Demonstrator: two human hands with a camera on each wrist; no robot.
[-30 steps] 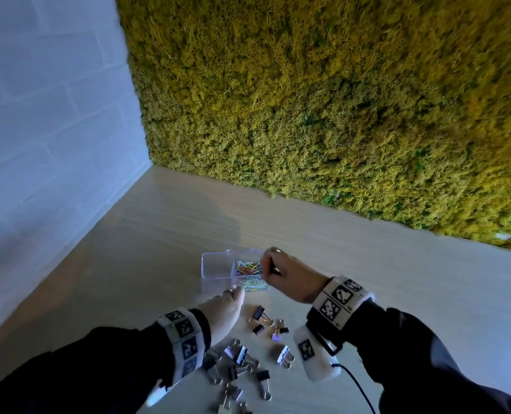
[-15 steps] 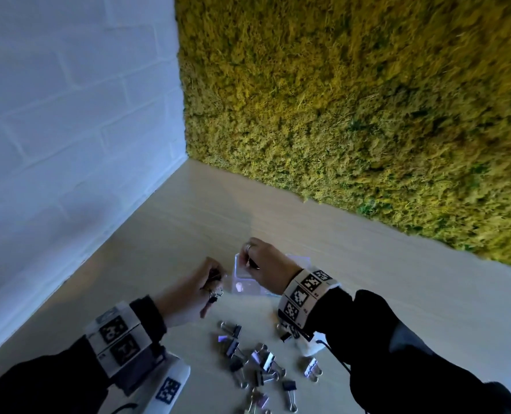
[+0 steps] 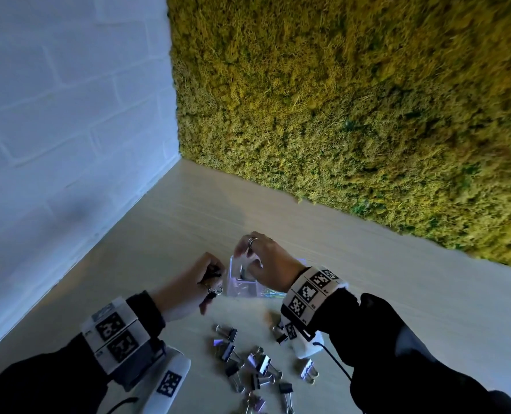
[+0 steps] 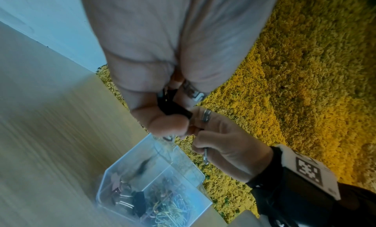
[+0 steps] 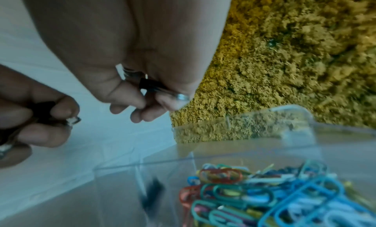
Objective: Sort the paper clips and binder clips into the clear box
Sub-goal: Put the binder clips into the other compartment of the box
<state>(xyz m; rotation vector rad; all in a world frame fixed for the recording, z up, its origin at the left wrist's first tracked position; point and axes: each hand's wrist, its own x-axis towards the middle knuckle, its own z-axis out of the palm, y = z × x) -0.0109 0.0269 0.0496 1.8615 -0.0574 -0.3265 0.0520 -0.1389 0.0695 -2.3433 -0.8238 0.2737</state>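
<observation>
The clear box [image 3: 233, 265] stands on the table with coloured paper clips [image 5: 264, 196] in its right compartment and a few binder clips [image 4: 126, 198] in its left one. My left hand [image 3: 211, 279] hovers just left of the box and grips black binder clips [image 4: 173, 109]. My right hand [image 3: 248, 258] is over the left compartment and pinches a black binder clip [image 5: 152, 85] between thumb and fingers. A dark blurred shape [image 5: 152, 192] shows in that compartment below it. Several loose binder clips [image 3: 248, 363] lie on the table near me.
A pale wooden table [image 3: 368, 279] runs to a white brick wall [image 3: 69, 130] on the left and a yellow-green moss wall [image 3: 353, 100] behind the box. A black cable [image 3: 338, 363] hangs from my right wrist over the table.
My left hand rose from the loose pile to the box's left side with binder clips in it. My right hand shifted from the paper clip compartment to the left compartment. The head view swung.
</observation>
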